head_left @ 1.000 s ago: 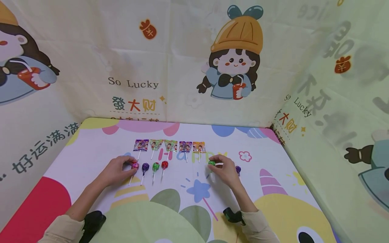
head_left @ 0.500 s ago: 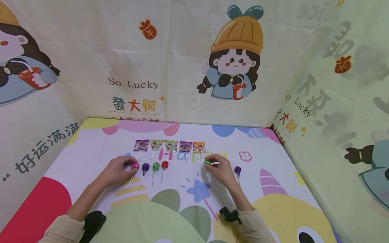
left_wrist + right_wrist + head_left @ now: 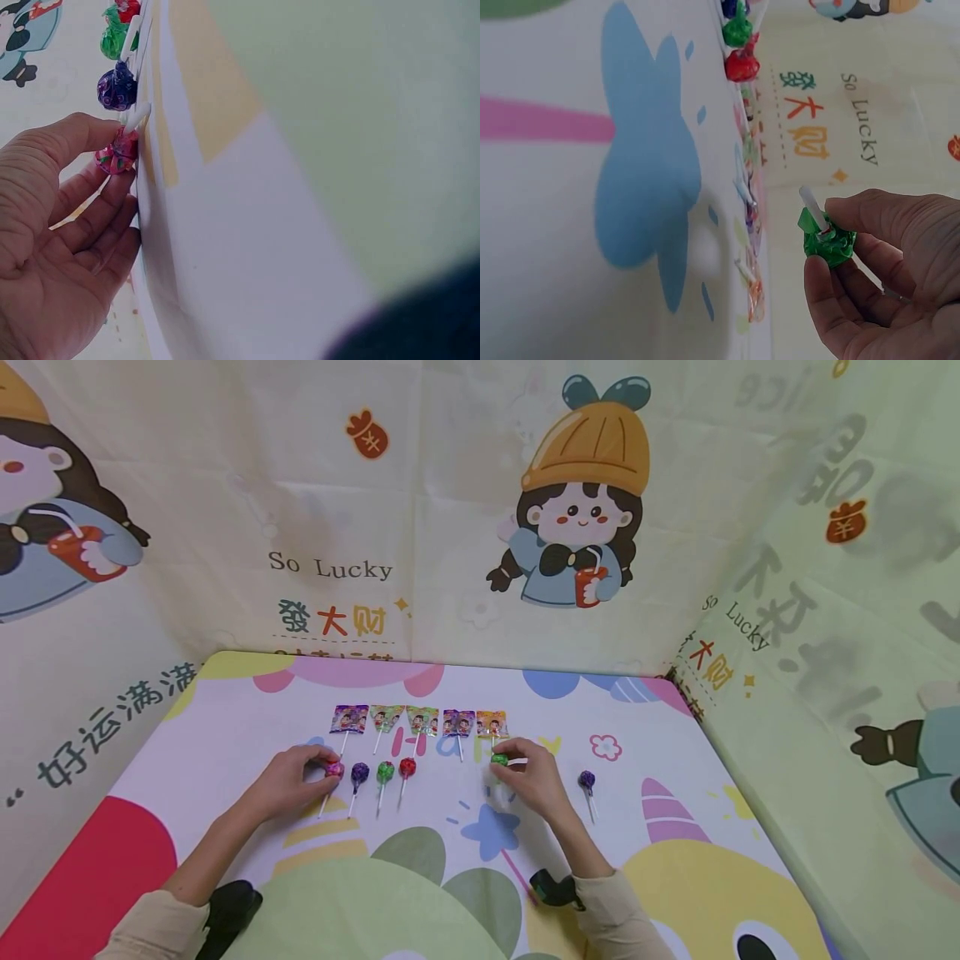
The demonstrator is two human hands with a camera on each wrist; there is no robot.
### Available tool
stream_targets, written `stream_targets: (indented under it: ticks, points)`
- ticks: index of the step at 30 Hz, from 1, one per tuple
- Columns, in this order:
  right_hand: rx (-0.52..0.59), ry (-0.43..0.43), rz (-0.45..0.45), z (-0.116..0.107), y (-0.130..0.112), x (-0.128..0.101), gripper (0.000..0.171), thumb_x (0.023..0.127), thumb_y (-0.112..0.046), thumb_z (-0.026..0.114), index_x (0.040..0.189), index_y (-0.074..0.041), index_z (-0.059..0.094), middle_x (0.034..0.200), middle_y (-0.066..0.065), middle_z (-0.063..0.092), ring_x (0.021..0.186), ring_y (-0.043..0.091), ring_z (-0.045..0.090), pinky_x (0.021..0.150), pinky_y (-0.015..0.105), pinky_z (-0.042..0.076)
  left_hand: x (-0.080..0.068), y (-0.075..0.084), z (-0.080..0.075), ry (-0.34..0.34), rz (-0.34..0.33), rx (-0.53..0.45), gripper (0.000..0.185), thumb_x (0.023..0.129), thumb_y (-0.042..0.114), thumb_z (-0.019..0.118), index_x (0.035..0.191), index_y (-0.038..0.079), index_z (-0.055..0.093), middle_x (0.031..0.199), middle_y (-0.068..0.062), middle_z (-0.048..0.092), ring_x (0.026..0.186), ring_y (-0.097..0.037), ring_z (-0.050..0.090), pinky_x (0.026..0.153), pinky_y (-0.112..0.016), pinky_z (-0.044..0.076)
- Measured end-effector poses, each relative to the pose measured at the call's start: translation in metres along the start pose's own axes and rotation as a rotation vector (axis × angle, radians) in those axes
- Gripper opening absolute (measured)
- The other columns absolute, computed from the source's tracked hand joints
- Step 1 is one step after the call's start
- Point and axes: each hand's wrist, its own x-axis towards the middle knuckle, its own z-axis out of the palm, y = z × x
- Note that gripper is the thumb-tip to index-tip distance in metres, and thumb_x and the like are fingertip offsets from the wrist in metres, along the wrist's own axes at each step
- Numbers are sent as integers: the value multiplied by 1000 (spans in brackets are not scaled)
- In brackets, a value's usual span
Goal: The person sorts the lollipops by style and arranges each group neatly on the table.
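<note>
My left hand (image 3: 288,783) pinches the head of a pink-wrapped lollipop (image 3: 116,154) at the left end of the near row, its white stick pointing toward me. Beside it lie a purple lollipop (image 3: 359,773), a green lollipop (image 3: 385,771) and a red lollipop (image 3: 407,767). My right hand (image 3: 534,777) holds another green-wrapped lollipop (image 3: 829,241) by its head between thumb and fingers. In the right wrist view it shows raised off the table, white stick tilted up. One more purple lollipop (image 3: 587,779) lies to the right of this hand.
Behind the near row lies a line of flat-bagged lollipops, among them a purple bag (image 3: 348,718) at the left end and an orange bag (image 3: 492,723) at the right end. A patterned cloth (image 3: 442,560) hangs behind the printed tabletop (image 3: 637,718).
My right hand has moved left with the green lollipop, away from the purple lollipop at the right, which now shows fully. My left hand has stayed in place.
</note>
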Motion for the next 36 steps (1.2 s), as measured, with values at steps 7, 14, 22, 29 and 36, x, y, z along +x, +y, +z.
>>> stream_targets:
  ticks: [7, 14, 22, 29, 36]
  points:
    - [-19, -3, -3, 8, -6, 2, 20, 81, -10, 76, 100, -8, 69, 97, 4, 67, 92, 20, 63, 80, 34, 56, 0, 0, 0, 2, -2, 1, 31, 83, 27, 74, 107, 9, 66, 105, -7, 65, 103, -30, 56, 95, -57, 43]
    - [1, -28, 2, 16, -10, 4, 21, 81, -11, 76, 99, -7, 69, 96, 4, 67, 90, 19, 63, 80, 35, 56, 0, 0, 0, -1, -1, 0, 30, 83, 26, 74, 106, 9, 66, 104, -7, 65, 102, -29, 56, 95, -56, 43]
    - [2, -46, -15, 24, -12, 6, 22, 81, -11, 76, 101, -6, 68, 96, 2, 67, 91, 18, 63, 79, 31, 56, 0, 0, 0, -1, 6, 1, 30, 82, 26, 74, 106, 9, 66, 103, -6, 65, 101, -29, 56, 95, -56, 44]
    - [22, -71, -20, 31, -14, 6, 22, 82, -11, 75, 102, -5, 68, 99, 5, 67, 92, 21, 63, 80, 36, 56, 0, -1, 0, -3, 4, -4, 31, 83, 26, 74, 106, 9, 66, 103, -6, 65, 101, -29, 56, 95, -56, 43]
    - [2, -94, 2, 40, -17, 6, 23, 83, -14, 75, 103, -6, 68, 100, 2, 66, 92, 16, 62, 78, 25, 55, 0, -1, 0, -7, 6, -14, 30, 83, 26, 74, 107, 10, 66, 103, -5, 64, 101, -28, 56, 95, -55, 44]
